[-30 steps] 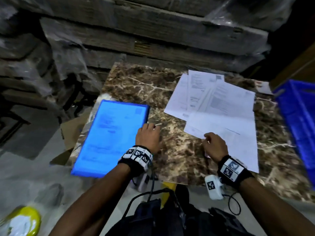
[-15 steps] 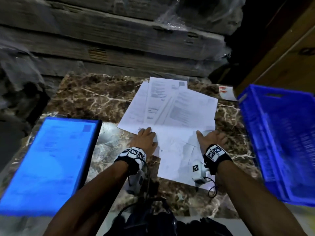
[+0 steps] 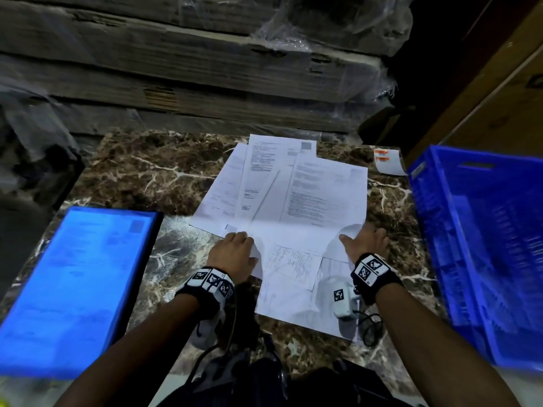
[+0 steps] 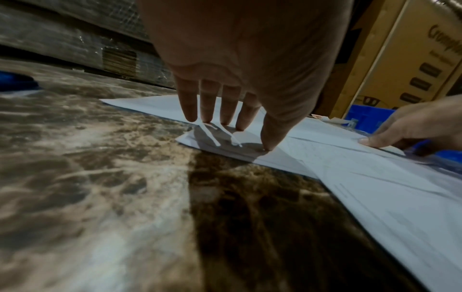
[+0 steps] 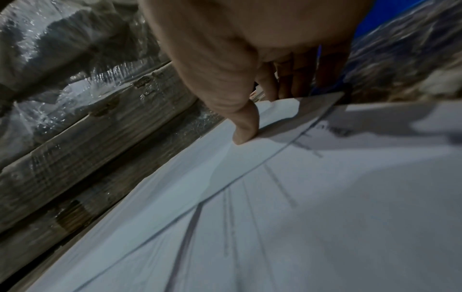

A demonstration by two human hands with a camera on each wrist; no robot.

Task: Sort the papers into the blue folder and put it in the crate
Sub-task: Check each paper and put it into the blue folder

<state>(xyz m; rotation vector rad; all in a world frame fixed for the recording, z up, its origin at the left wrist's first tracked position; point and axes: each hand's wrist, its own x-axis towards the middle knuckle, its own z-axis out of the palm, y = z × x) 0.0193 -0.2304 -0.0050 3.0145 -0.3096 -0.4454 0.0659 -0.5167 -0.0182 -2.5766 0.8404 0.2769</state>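
Head view: my left hand [image 3: 235, 254] and my right hand [image 3: 365, 240] are both down on the loose papers [image 3: 296, 201], which lie fanned and overlapping mid-worktop [image 3: 141, 174].
Left grip: wide; fingers [image 4: 207, 106] straight, tips pressing the near-left corner of the spread. Holding nothing.
Right grip: on the right edge of one sheet; thumb [image 5: 243, 126] pressed on top, fingers tucked behind the lifted corner. It reads as a pinch on that sheet, though the fingertips are hidden by the paper.
Blue folder [image 3: 76, 286]: flat on the worktop to my left, apart from the papers; printed text shows through its cover, so it seems to hold at least one sheet.
Crate [image 3: 482, 245]: blue, at the right edge of the worktop, near the papers.
Other: small slip with orange marks [image 3: 387, 161] at the far right; wrapped flat boxes [image 3: 191, 63] behind.
Step in hand (judgement): gathering the scattered sheets; folder not yet filled or crated.
Next move calls for: drawing both hands inward to square the sheets into one stack, keeping light downward pressure so thin sheets slide rather than buckle, then carrying them left to the folder.
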